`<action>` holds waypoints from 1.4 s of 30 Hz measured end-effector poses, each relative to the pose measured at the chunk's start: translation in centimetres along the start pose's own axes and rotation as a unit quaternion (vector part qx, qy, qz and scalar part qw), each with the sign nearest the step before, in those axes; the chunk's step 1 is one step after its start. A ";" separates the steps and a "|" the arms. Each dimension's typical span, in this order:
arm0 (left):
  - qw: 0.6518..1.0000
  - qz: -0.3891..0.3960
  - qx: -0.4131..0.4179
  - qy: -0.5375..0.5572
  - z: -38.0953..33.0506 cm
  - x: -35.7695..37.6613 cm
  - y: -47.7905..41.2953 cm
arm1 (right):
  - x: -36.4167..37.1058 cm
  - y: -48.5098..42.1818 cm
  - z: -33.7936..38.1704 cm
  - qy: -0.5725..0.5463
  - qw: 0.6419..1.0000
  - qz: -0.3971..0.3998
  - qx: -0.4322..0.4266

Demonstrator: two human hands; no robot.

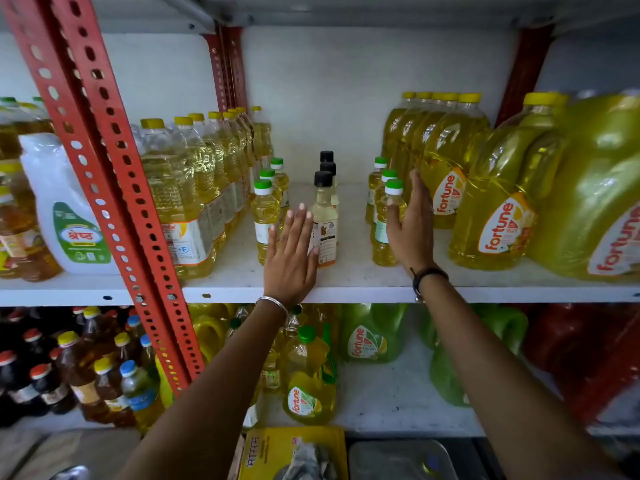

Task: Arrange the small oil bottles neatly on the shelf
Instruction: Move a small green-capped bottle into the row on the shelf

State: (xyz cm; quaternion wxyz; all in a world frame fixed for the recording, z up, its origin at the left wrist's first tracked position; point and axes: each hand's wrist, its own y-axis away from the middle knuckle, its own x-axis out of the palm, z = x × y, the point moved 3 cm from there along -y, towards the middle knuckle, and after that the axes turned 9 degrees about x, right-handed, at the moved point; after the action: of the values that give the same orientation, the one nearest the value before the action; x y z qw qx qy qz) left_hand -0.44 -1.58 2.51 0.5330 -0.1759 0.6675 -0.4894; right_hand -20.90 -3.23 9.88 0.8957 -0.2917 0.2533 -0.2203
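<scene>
Left hand (290, 261) flat, fingers spread, gripping nothing; right hand (412, 226) flat against green-capped small bottles (388, 220) (upright, yellow oil).

**White shelving on red slotted posts**

A white wall (346, 98) backs the rack — dim, even light falls on it. Red perforated uprights (114, 188) carry white shelf boards (363, 294), with another board (381, 8) overhead and a lower tier (398, 396) beneath.

Bare forearms — silver bangle (273, 304), black wristband (428, 273).
</scene>
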 end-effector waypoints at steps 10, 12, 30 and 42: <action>0.999 0.030 -0.033 -0.011 0.8 0.7 0.3 | 0.5 -2.8 -1.2 -0.135 0.979 0.072 0.131; 0.999 0.031 -0.031 -0.012 0.6 0.6 0.3 | 0.5 -3.0 -1.3 -0.132 0.980 0.054 0.138; 0.999 0.038 -0.032 -0.007 0.4 0.6 0.5 | -0.4 -3.2 -1.6 -0.097 0.982 0.046 0.155; 0.999 0.040 -0.035 -0.004 0.5 0.8 0.5 | -0.5 -2.9 -1.3 -0.072 0.985 0.059 0.148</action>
State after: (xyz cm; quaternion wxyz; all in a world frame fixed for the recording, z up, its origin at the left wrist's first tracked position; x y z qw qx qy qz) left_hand -0.10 -2.18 1.70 0.5486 -0.1691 0.6884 -0.4434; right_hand -22.75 -5.61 10.93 0.9563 -0.1558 0.1690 -0.1807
